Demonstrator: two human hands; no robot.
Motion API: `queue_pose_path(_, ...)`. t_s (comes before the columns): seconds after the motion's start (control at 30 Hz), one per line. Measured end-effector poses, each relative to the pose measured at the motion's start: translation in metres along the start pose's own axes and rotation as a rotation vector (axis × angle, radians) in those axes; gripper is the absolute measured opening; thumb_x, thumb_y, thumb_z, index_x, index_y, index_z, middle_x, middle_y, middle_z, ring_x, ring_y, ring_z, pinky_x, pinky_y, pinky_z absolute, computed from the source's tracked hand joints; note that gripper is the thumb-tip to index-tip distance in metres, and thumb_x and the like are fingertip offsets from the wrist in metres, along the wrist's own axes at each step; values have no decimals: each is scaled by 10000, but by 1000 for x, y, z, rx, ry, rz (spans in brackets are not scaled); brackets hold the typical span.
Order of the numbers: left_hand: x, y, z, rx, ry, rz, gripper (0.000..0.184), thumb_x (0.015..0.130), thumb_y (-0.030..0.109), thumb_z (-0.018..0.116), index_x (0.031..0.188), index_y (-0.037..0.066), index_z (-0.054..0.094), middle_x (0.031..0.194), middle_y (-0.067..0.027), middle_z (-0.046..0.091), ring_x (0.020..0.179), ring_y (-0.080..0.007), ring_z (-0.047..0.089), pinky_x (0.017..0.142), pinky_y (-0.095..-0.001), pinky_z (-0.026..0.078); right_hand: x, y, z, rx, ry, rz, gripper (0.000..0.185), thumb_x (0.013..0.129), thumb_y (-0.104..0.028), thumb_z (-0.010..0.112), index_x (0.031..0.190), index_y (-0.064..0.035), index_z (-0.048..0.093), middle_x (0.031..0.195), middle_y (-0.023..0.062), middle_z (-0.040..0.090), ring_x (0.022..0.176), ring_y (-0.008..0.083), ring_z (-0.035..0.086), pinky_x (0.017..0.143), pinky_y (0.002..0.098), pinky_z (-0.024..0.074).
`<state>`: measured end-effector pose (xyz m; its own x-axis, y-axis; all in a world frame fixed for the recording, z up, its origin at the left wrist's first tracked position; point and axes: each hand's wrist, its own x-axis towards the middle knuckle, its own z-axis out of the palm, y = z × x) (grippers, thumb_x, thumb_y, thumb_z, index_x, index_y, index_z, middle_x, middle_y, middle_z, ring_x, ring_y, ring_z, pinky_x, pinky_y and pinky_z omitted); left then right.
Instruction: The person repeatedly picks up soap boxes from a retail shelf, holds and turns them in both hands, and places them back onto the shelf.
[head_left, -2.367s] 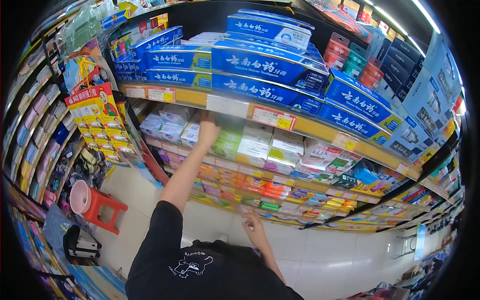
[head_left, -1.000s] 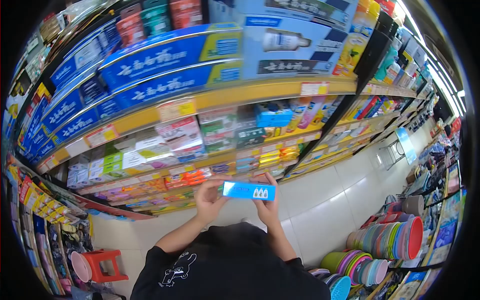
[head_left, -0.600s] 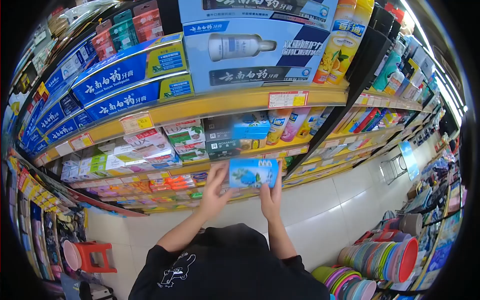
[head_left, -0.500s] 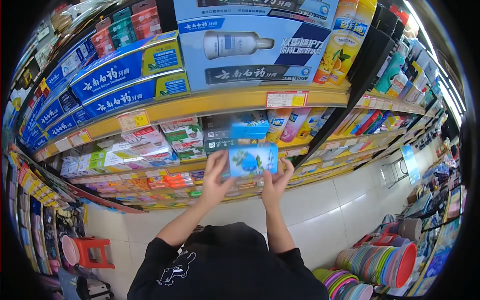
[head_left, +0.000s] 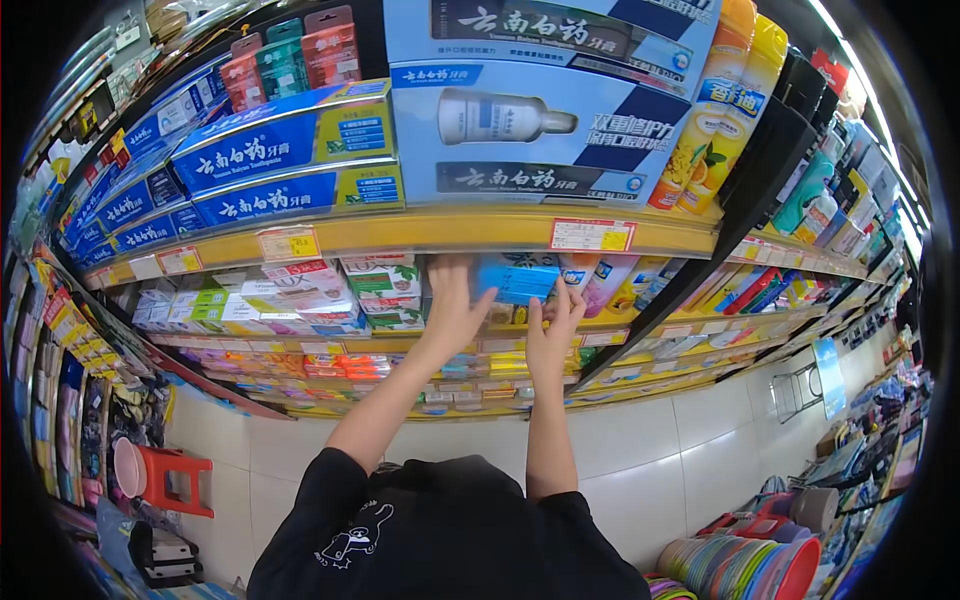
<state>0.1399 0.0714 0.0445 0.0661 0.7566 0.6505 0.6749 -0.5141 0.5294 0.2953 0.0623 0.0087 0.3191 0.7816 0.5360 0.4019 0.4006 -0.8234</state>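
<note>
A light-blue printed carton (head_left: 522, 283), apparently a soap box, is at the middle shelf, under the yellow ledge. My right hand (head_left: 555, 325) has its thumb at the carton's lower edge and its fingers at the right end. My left hand (head_left: 455, 305) reaches up at the left with fingers stretched under the ledge, its thumb beside the carton's left edge. Those left fingertips are blurred and partly hidden. White and green boxes (head_left: 382, 283) stand left of my left hand, and colourful bottles (head_left: 607, 280) right of my right hand.
Above the ledge (head_left: 480, 232) stand blue toothpaste cartons (head_left: 285, 140), a big pale-blue box (head_left: 510, 115) and yellow bottles (head_left: 720, 110). Lower shelves hold small packets (head_left: 345, 366). On the tiled floor are a red stool (head_left: 172, 475) and stacked basins (head_left: 740, 565).
Both hands have moved up and forward to the shelf, with the blue carton going from in front of it to under the ledge. My left fingers have stretched out. The view has shifted slightly.
</note>
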Motion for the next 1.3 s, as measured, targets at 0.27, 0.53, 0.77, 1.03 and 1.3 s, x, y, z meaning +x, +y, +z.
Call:
queue_pose_path(0.27, 0, -3, 1, -191, 0, -87, 505, 809, 116, 639, 1271, 6, 464, 1256, -210, 468, 1206, -405, 353, 1032, -459, 279, -2, -2, 6, 181, 27, -6, 479, 897, -46, 560, 1345, -26, 390, 1192, 102, 429, 941, 139, 499, 829, 273, 432)
queue_pose_path(0.53, -40, 21, -43, -823, -128, -142, 428, 851, 19, 600, 1260, 2, 471, 1218, -139, 494, 1123, -215, 510, 913, -325, 457, -29, -50, 8, 590, 273, -96, 223, 934, -66, 503, 1116, -14, 385, 1315, 204, 382, 1206, 268, 431, 1006, 406, 374)
queue_pose_path(0.77, -127, -17, -102, -1103, -257, -363, 461, 820, -17, 660, 1222, 17, 438, 1173, -86, 507, 1118, -184, 534, 943, -322, 456, -107, -80, 42, 675, 404, -59, 228, 923, -197, 540, 1009, -63, 377, 1184, 202, 465, 1089, 288, 493, 934, 449, 432)
queue_pose_path(1.03, -194, -82, -221, -1040, 18, -418, 540, 759, -50, 712, 1220, 17, 438, 1144, -110, 559, 1102, -181, 554, 921, -333, 475, -205, -143, 161, 579, 97, -198, 253, 937, -254, 540, 1013, -91, 362, 1073, 153, 479, 1015, 241, 481, 924, 423, 411)
queue_pose_path(1.3, -246, -161, -317, -952, 208, -734, 464, 743, -65, 709, 1159, -9, 513, 1117, -102, 580, 1004, -159, 596, 819, -290, 517, -238, -196, 270, 758, -267, -148, 246, 883, -106, 602, 1008, -71, 393, 1106, 180, 539, 1039, 281, 528, 900, 421, 450)
